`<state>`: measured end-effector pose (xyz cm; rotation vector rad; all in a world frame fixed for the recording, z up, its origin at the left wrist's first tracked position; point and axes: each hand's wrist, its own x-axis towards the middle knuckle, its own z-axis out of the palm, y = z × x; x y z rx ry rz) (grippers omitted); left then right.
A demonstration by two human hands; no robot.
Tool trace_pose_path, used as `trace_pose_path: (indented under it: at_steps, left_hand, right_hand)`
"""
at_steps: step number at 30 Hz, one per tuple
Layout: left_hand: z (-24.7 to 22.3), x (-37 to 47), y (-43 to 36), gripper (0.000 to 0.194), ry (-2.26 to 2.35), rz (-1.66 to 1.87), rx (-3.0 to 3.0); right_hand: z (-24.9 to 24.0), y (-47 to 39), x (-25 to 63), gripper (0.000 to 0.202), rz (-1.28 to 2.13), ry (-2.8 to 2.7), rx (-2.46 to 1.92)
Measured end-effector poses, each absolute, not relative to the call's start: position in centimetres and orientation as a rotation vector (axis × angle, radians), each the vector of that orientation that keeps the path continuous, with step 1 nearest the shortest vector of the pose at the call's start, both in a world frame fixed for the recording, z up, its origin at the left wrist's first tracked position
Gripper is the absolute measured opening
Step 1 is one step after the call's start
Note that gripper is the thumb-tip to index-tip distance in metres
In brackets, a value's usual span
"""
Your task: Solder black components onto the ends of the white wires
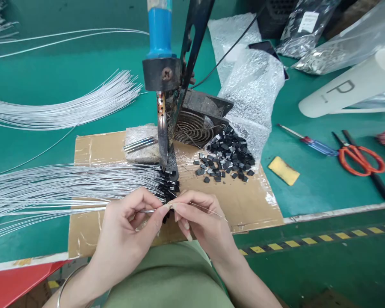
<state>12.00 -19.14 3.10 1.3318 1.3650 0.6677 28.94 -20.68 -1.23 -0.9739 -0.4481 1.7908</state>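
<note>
My left hand (131, 231) pinches a thin white wire (90, 209) near its end, thumb against forefinger. My right hand (202, 218) meets it fingertip to fingertip, with a thin strand (208, 208) running across its fingers. What sits between the touching fingertips is too small to make out. Just beyond the hands lies a row of white wires (67, 182) tipped with black connectors (170, 182). Above those connectors points the tip of a blue-handled soldering iron (162, 124) on a black stand.
Loose black connectors (234, 154) are piled on the cardboard (250, 205), near a fan (192, 128). Further right are a yellow sponge (284, 170), a screwdriver (311, 141), scissors (356, 158) and a white cup (346, 90). Another wire bundle (67, 111) lies left.
</note>
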Motion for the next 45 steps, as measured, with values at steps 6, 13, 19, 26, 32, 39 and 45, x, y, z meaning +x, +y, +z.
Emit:
trace_pose_path:
  at_steps: [6, 13, 19, 26, 32, 39, 45]
  left_hand:
    - [3.2, 12.0, -19.3, 0.019, 1.366, 0.679, 1.318]
    - [2.8, 12.6, -19.6, 0.013, 1.394, 0.764, 1.332]
    - [2.7, 13.9, -20.4, 0.012, 1.533, 0.895, 1.281]
    - [2.1, 13.7, -20.4, 0.012, 1.489, 0.932, 1.273]
    - [2.2, 13.7, -19.9, 0.012, 1.446, 0.940, 1.224]
    - [3.2, 14.5, -19.8, 0.012, 1.526, 0.983, 1.121]
    - [3.2, 14.4, -19.8, 0.013, 1.550, 0.948, 1.151]
  right_hand:
    - [-1.3, -20.7, 29.0, 0.010, 1.828, -0.419, -0.957]
    - [-1.4, -20.8, 28.4, 0.009, 1.773, -0.391, -0.927]
    - [-1.4, -20.9, 27.7, 0.011, 1.729, -0.320, -0.952]
    - [-1.1, -20.9, 27.2, 0.011, 1.713, -0.292, -0.954]
    - [-1.2, -20.8, 27.5, 0.015, 1.741, -0.312, -0.928]
    - [-1.6, -21.1, 27.8, 0.012, 1.690, -0.407, -0.962]
    - [-1.8, -21.2, 27.7, 0.011, 1.653, -0.433, -1.011]
